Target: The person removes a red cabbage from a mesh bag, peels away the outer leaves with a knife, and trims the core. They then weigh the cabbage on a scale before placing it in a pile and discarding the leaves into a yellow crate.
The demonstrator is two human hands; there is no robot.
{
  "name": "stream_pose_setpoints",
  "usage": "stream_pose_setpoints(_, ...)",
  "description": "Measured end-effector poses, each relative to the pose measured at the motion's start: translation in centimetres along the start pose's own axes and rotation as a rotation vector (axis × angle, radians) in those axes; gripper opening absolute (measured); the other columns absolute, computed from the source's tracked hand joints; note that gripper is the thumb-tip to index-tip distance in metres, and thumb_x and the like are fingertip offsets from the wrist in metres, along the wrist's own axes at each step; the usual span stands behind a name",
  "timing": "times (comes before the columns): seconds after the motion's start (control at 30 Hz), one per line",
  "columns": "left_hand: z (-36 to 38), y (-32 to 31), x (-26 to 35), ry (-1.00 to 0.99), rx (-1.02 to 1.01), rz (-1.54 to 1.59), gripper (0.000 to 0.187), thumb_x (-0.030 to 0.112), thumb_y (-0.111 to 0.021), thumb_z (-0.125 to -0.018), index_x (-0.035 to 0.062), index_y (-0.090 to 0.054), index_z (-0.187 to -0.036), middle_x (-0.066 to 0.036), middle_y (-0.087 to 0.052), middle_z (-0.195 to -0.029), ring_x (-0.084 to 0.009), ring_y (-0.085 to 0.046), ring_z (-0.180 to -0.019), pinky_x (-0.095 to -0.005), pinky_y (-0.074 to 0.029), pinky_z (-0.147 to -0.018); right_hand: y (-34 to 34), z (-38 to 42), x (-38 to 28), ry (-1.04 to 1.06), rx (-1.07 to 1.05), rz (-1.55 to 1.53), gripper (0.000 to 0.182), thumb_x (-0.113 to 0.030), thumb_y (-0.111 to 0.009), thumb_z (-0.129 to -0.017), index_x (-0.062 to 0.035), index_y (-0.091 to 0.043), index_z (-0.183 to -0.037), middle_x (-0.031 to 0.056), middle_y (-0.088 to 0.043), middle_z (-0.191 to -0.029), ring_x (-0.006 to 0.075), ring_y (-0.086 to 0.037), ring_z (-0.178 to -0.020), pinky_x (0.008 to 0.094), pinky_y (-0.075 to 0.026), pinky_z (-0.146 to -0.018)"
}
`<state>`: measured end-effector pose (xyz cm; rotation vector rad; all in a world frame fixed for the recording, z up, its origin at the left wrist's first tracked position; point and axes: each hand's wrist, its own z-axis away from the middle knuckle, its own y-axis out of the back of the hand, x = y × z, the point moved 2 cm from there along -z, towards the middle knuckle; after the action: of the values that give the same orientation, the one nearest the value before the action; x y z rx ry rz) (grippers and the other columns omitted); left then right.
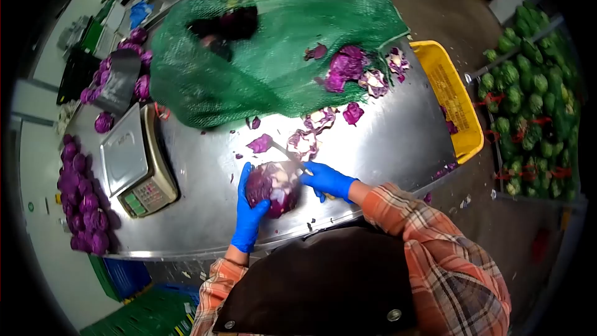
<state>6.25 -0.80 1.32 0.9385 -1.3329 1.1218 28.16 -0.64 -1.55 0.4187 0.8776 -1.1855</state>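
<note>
A red cabbage with a pale cut patch on top sits low over the steel table. My left hand, in a blue glove, is wrapped round its left side, thumb across the front. My right hand, also blue-gloved, grips a knife whose blade points up and left above the cabbage's far edge. The knife's handle is mostly covered by my fingers. Just beyond lie a loose purple leaf and trimmed cabbage pieces.
A green mesh sack spreads over the table's far side, near more cabbage trimmings. To the left stand a weighing scale and piled red cabbages. A yellow crate adjoins the right edge; green vegetables fill a rack beyond.
</note>
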Motion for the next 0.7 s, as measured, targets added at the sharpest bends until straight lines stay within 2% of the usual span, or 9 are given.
stream_pose_setpoints(0.1,2.7,3.1,0.2,0.213,-0.082,-0.146,0.085,0.017,-0.075,-0.077,0.0068,-0.027,-0.146,-0.012,-0.039,-0.142,-0.0216,-0.047,-0.122,-0.0325,-0.038,-0.104,-1.6,0.7,0.4,0.030,-0.091,0.012,0.049,-0.026,-0.051,-0.092,-0.0086,-0.040,-0.137,0.0072,-0.051,-0.069,0.0126,-0.050,-0.044,0.0283,-0.049,-0.041)
stream_pose_setpoints(0.13,3.5,3.7,0.4,0.619,0.085,0.086,0.089,0.015,-0.077,-0.075,0.0082,-0.025,-0.147,-0.014,-0.039,-0.142,-0.0226,-0.047,-0.123,-0.0329,-0.038,-0.103,-2.2,1.6,-0.1,0.043,-0.131,0.063,0.050,-0.028,-0.051,-0.092,-0.0087,-0.040,-0.137,0.0080,-0.052,-0.069,0.0124,-0.051,-0.045,0.0278,-0.048,-0.040)
stream_pose_setpoints(0.17,3.8,3.1,0.8,0.551,0.092,0.072,0.090,0.014,-0.077,-0.075,0.0078,-0.024,-0.148,-0.014,-0.039,-0.141,-0.0229,-0.046,-0.123,-0.0331,-0.038,-0.103,-2.8,2.5,-0.9,0.055,-0.169,0.113,0.051,-0.031,-0.051,-0.093,-0.0089,-0.039,-0.138,0.0089,-0.053,-0.069,0.0122,-0.051,-0.045,0.0272,-0.048,-0.040)
stream_pose_setpoints(0.2,3.9,1.8,0.9,0.482,0.094,0.057,0.090,0.014,-0.077,-0.075,0.0074,-0.024,-0.148,-0.015,-0.040,-0.141,-0.0233,-0.046,-0.123,-0.0333,-0.039,-0.103,-3.0,3.3,-2.3,-0.022,-0.215,0.276,0.058,-0.041,-0.051,-0.094,-0.0085,-0.038,-0.140,0.0176,-0.061,-0.077,0.0231,-0.062,-0.057,0.0339,-0.053,-0.052)
stream_pose_setpoints(0.3,3.0,-0.6,-0.3,0.323,0.092,0.012,0.091,0.012,-0.076,-0.075,0.0032,-0.021,-0.147,-0.017,-0.042,-0.137,-0.0241,-0.045,-0.123,-0.0335,-0.039,-0.103,-3.0,0.8,1.3,0.538,0.180,0.522,0.060,-0.047,-0.049,-0.093,-0.0068,-0.041,-0.137,0.0242,-0.065,-0.091,0.0364,-0.066,-0.076,0.0406,-0.054,-0.070)
stream_pose_setpoints(0.33,2.5,-1.7,-0.5,0.282,0.111,0.032,0.092,0.012,-0.076,-0.075,0.0028,-0.020,-0.147,-0.017,-0.041,-0.138,-0.0239,-0.045,-0.123,-0.0335,-0.039,-0.103,-2.3,2.5,-2.1,0.360,0.086,0.403,0.058,-0.049,-0.050,-0.093,-0.0061,-0.046,-0.132,0.0259,-0.064,-0.102,0.0434,-0.062,-0.092,0.0432,-0.049,-0.083)
stream_pose_setpoints(0.43,0.3,-3.7,-1.7,0.143,0.132,0.053,0.092,0.012,-0.077,-0.075,0.0033,-0.020,-0.147,-0.016,-0.039,-0.138,-0.0230,-0.043,-0.124,-0.0342,-0.038,-0.104,-0.4,1.3,-2.9,0.519,0.379,0.698,0.045,-0.040,-0.054,-0.092,-0.0089,-0.053,-0.124,0.0173,-0.066,-0.102,0.0335,-0.065,-0.092,0.0390,-0.051,-0.080)
stream_pose_setpoints(0.6,0.1,-3.1,-2.0,0.087,0.052,0.050,0.094,0.012,-0.078,-0.073,0.0043,-0.021,-0.147,-0.014,-0.038,-0.141,-0.0232,-0.042,-0.126,-0.0342,-0.035,-0.106,0.3,1.3,-4.1,0.451,0.389,0.728,0.031,-0.035,-0.054,-0.091,-0.0144,-0.057,-0.114,0.0147,-0.066,-0.093,0.0326,-0.064,-0.080,0.0398,-0.051,-0.072)
stream_pose_setpoints(0.7,0.7,-2.8,-2.0,-0.018,-0.029,-0.116,0.092,0.011,-0.077,-0.073,0.0051,-0.023,-0.147,-0.012,-0.035,-0.144,-0.0231,-0.040,-0.128,-0.0344,-0.033,-0.108,4.7,-2.8,-0.1,0.578,0.416,0.447,0.029,-0.032,-0.055,-0.092,-0.0063,-0.060,-0.104,0.0147,-0.066,-0.084,0.0253,-0.064,-0.074,0.0357,-0.049,-0.071)
